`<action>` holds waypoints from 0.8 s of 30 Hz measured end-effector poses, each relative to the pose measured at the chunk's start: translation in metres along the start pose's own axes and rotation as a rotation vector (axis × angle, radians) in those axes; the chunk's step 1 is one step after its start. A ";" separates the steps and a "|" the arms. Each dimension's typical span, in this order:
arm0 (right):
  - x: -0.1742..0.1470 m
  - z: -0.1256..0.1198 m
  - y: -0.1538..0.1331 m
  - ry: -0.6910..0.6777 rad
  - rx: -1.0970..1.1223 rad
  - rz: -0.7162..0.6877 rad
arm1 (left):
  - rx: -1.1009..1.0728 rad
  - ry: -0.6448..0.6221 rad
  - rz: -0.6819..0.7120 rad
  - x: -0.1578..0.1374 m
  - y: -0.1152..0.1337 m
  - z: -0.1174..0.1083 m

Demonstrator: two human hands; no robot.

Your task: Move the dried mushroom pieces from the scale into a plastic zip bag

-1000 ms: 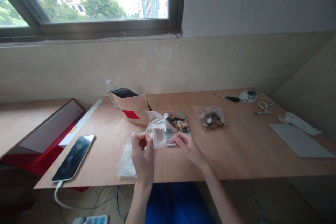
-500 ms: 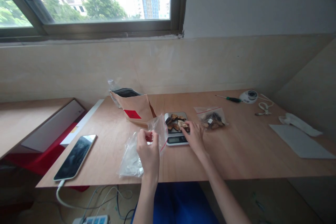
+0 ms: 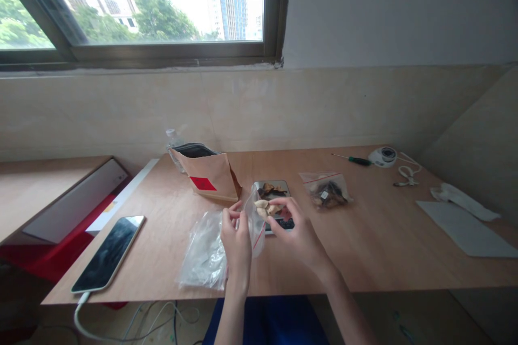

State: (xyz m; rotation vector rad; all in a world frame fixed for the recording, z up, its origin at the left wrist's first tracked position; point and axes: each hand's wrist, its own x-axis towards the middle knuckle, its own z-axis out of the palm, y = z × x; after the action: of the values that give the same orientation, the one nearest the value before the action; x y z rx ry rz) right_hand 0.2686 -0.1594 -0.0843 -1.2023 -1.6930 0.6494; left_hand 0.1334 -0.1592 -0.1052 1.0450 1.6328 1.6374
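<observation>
My left hand (image 3: 237,240) pinches the edge of a clear zip bag (image 3: 257,240) with a red strip, its mouth turned toward the right hand. Pale dried mushroom slices (image 3: 265,208) are between the fingertips of my right hand (image 3: 302,232), right at the bag's mouth. Behind both hands sits a small kitchen scale (image 3: 288,223), partly covered by them. Darker dried slices (image 3: 272,190) lie on its plate. Several empty clear bags (image 3: 202,261) lie under and left of my left hand. A filled zip bag (image 3: 327,193) with dark dried pieces rests right of the scale.
An open brown paper pouch (image 3: 214,172) stands behind the bags, with a plastic bottle (image 3: 171,137) beside it. A phone (image 3: 109,253) on a cable lies at left. At right are a screwdriver (image 3: 358,161), a white dome camera (image 3: 383,157) and a white sheet (image 3: 465,229).
My right hand has lifted pale slices off the scale and brought them left and nearer to the bag. My left hand has moved slightly right with the bag. The view has tilted up a little.
</observation>
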 end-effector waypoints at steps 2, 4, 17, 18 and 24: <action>0.000 0.003 -0.003 -0.074 -0.049 -0.044 | -0.109 -0.013 -0.051 -0.002 0.000 0.000; 0.001 0.006 -0.005 -0.129 -0.111 -0.075 | -0.158 -0.024 -0.057 -0.004 -0.002 0.000; 0.016 0.029 0.051 0.058 -0.239 -0.082 | -0.196 0.120 -0.111 0.004 -0.013 -0.004; 0.018 0.034 0.062 0.062 -0.309 -0.075 | -0.201 0.116 -0.114 0.005 -0.013 -0.004; 0.018 0.056 0.093 0.083 -0.561 -0.046 | -0.196 0.097 -0.100 0.000 -0.013 0.001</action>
State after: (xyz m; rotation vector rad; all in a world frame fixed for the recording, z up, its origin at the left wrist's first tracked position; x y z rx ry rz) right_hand 0.2566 -0.1024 -0.1781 -1.5415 -1.8869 0.0846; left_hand 0.1327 -0.1579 -0.1179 0.7849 1.5237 1.7638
